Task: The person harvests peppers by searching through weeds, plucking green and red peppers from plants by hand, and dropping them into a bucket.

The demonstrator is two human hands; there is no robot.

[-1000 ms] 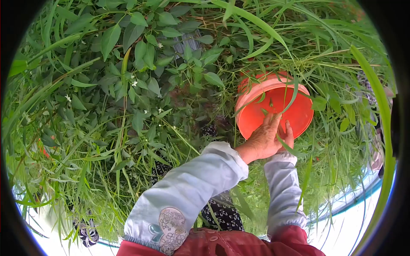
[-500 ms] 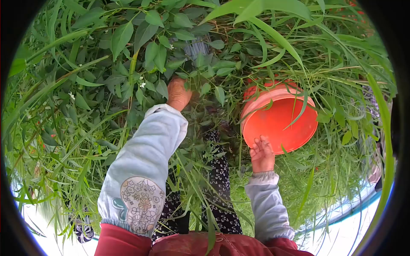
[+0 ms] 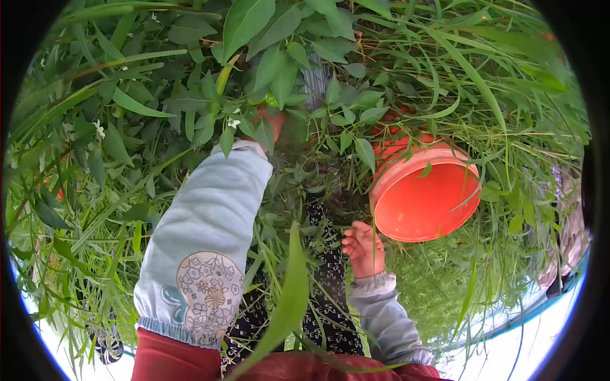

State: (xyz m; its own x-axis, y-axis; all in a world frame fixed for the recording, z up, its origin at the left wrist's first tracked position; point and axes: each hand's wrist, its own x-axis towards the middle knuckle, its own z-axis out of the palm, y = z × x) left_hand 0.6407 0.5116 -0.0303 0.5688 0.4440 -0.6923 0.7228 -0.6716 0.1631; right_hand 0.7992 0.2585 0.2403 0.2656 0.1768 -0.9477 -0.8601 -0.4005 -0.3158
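orange bucket (image 3: 429, 202) sits near right hand (image 3: 364, 250), left hand (image 3: 273, 122) seemingly among leaves (image 3: 270, 68).

Red bucket (image 3: 427, 206), one, at three o'clock; hands (image 3: 274, 122) (image 3: 365, 251), two; pale sleeves (image 3: 206, 197) (image 3: 386, 314), two; patterned trouser legs (image 3: 325, 279), two; appliqué patch (image 3: 208, 291), one; white flowers (image 3: 100, 131) (image 3: 234, 122), at least two, toward ten o'clock; leaves (image 3: 250, 25), too many to count

I see bright daylight, white glare in both lower corners, shade beneath the leaves (image 3: 246, 26), blurred grass (image 3: 527, 71) upper right, black curved edges.
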